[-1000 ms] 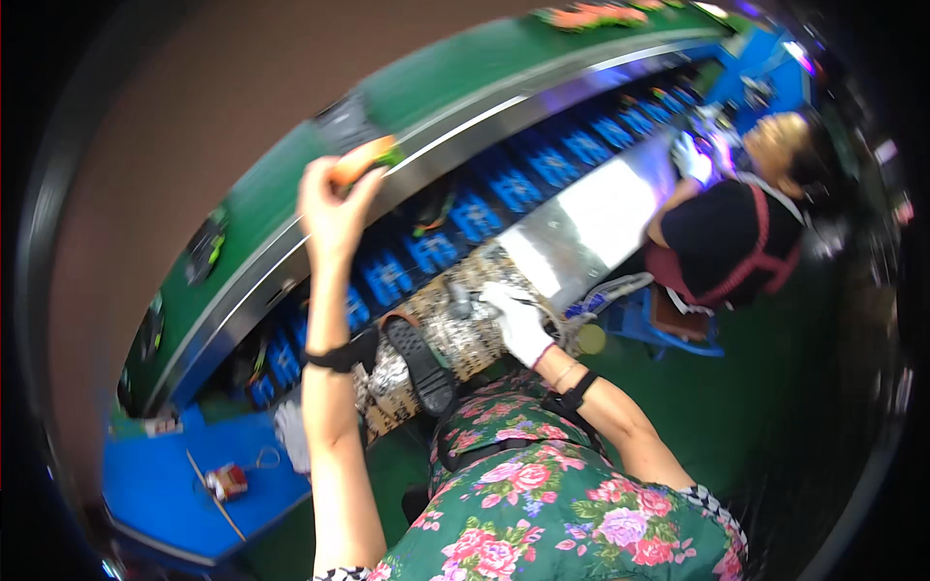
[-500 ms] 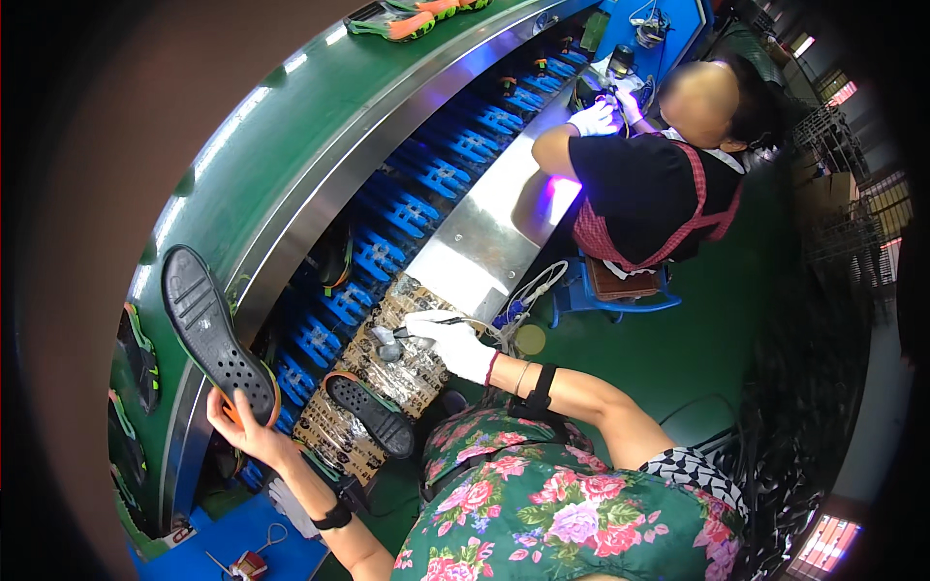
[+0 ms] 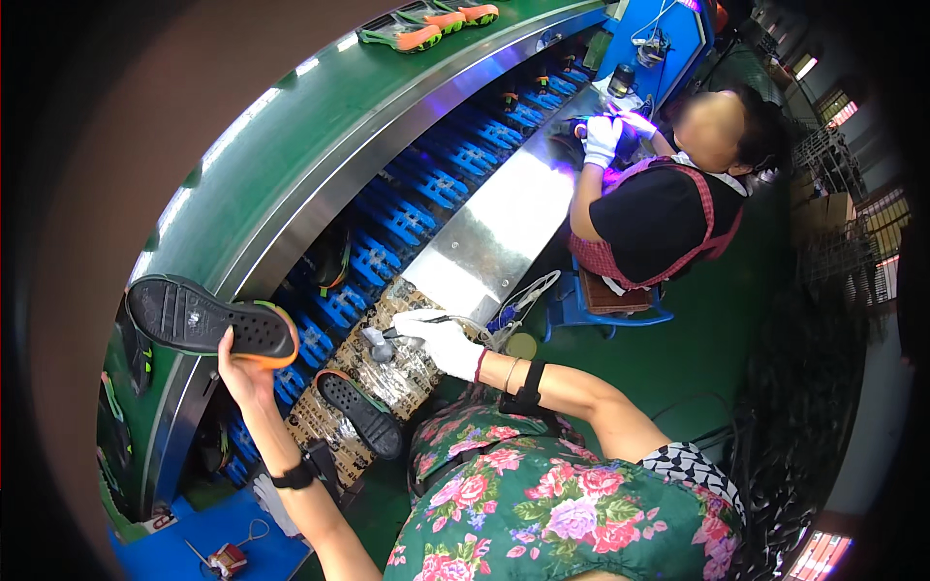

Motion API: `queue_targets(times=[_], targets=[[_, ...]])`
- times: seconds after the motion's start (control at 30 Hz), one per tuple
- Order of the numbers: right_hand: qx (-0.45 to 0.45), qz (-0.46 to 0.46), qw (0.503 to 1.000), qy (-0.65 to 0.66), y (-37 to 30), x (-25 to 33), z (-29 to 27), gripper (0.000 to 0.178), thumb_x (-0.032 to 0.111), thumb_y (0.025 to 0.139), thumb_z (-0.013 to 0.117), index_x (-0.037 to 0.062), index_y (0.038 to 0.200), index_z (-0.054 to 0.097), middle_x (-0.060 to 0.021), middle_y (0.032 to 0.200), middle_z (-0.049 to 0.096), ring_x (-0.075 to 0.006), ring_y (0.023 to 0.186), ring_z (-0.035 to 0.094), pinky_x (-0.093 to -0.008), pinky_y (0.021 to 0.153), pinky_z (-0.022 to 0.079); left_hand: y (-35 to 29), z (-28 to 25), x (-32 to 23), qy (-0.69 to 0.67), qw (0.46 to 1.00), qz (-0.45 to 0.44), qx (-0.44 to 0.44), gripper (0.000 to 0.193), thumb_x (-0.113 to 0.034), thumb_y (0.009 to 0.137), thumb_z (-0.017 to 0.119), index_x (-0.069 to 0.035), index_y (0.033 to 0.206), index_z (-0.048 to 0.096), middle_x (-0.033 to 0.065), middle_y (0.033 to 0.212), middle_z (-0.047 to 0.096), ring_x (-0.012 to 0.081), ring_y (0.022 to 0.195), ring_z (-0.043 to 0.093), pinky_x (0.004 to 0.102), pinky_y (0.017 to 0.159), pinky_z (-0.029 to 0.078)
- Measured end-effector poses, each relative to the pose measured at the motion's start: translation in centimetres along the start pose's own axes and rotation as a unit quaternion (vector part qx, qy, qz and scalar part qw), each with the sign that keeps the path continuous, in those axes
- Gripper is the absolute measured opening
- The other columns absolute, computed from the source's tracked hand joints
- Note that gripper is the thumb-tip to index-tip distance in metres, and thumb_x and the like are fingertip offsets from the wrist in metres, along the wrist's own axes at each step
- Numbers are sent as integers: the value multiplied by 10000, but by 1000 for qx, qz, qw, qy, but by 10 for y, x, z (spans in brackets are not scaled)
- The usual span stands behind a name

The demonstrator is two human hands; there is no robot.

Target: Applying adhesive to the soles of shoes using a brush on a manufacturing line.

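My bare left hand [image 3: 247, 373] grips a black shoe sole [image 3: 199, 318] with an orange and green edge near its perforated end, raised beside the green conveyor. My right hand [image 3: 441, 346], in a white glove, is closed round a slim dark tool [image 3: 395, 333], most of it hidden by the fingers. Just beyond the tool's tip lies a small greyish lump [image 3: 380, 349], too unclear to name. A second black sole [image 3: 360, 414], holes upward, rests between my hands on a tape-covered cardboard sheet [image 3: 334, 455].
A green conveyor [image 3: 262, 145] curves along the left, carrying several soles [image 3: 417, 39]. Blue slatted racks [image 3: 373, 259] run beside a metal plate [image 3: 465, 261]. A co-worker [image 3: 668, 208] sits at far right under violet light. A blue table [image 3: 174, 542] stands at lower left.
My left hand has turned the sole from nearly upright to nearly level, its far end swinging left and down. My right hand has barely moved. The co-worker's hands have shifted.
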State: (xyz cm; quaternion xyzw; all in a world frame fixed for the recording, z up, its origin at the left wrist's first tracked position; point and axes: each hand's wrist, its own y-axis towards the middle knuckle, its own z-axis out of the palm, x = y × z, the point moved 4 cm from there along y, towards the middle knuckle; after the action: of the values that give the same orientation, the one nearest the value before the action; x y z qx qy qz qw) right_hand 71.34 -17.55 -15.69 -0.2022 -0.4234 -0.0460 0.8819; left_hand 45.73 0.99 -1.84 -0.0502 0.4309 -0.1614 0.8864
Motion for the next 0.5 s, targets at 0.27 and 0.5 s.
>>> queue_targets(times=[0.27, 0.5], targets=[[-2, 10, 1000, -5, -6, 3, 5, 239, 125, 961, 650, -9, 1153, 697, -80, 1094, 726, -166, 972, 681, -290, 887, 537, -63, -17, 11, -61, 994, 76, 55, 641, -178, 824, 620, 67, 1388, 440, 196, 1097, 651, 301, 991, 674, 395, 884, 561], [62, -166, 969, -171, -26, 56, 44, 240, 65, 963, 611, -42, 1171, 669, -100, 1153, 682, -160, 994, 629, -280, 880, 501, -153, -117, 55, -31, 999, -42, 12, 729, -127, 713, 626, 110, 1377, 441, 244, 1077, 653, 322, 941, 687, 405, 816, 597]])
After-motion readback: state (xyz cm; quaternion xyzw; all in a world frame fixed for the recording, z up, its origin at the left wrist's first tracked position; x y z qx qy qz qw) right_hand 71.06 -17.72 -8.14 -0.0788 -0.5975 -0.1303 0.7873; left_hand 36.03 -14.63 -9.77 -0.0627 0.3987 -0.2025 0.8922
